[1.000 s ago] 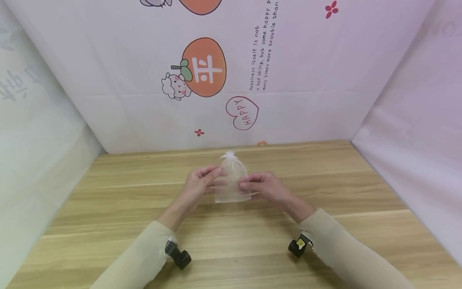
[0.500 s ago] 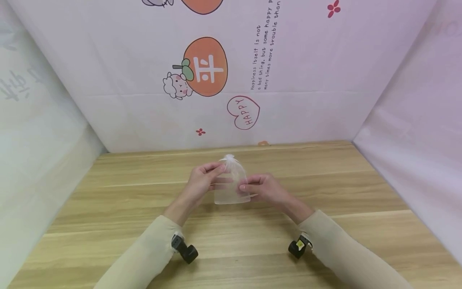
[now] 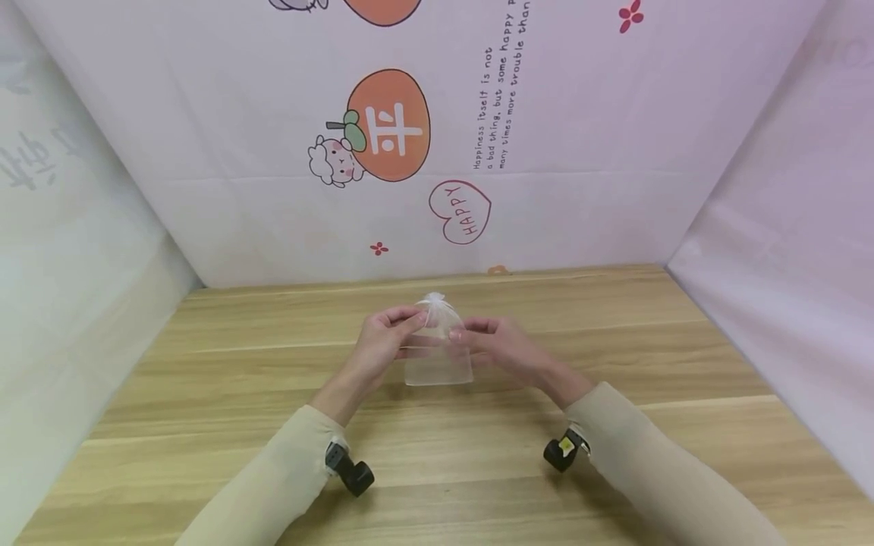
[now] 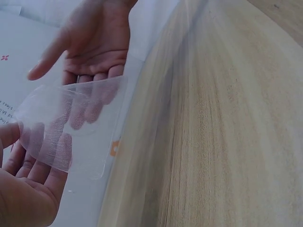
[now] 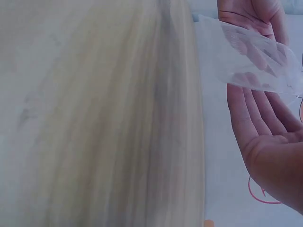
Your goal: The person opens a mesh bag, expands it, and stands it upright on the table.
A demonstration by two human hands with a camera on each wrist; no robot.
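Note:
A sheer white drawstring pouch (image 3: 440, 368), gathered at its neck, is held up over the table in the head view. My left hand (image 3: 378, 341) pinches it near the neck between thumb and fingers, the other fingers spread behind the mesh. My right hand (image 3: 501, 349) is at its right side. In the left wrist view the right hand (image 4: 99, 42) has straight fingers behind the pouch (image 4: 90, 132), its thumb standing apart from the mesh. The right wrist view has those straight fingers (image 5: 258, 111) against the pouch (image 5: 213, 52).
The wood-grain table (image 3: 437, 470) spreads beneath both hands. A white printed cloth (image 3: 580, 189) rises behind it, with more white cloth at left and right. Small black cameras (image 3: 355, 478) sit on both sleeved wrists.
My left hand has shifted slightly right, up the pouch toward its neck. The right hand has moved up a little, its thumb raised from the lower side. The pouch has dropped slightly.

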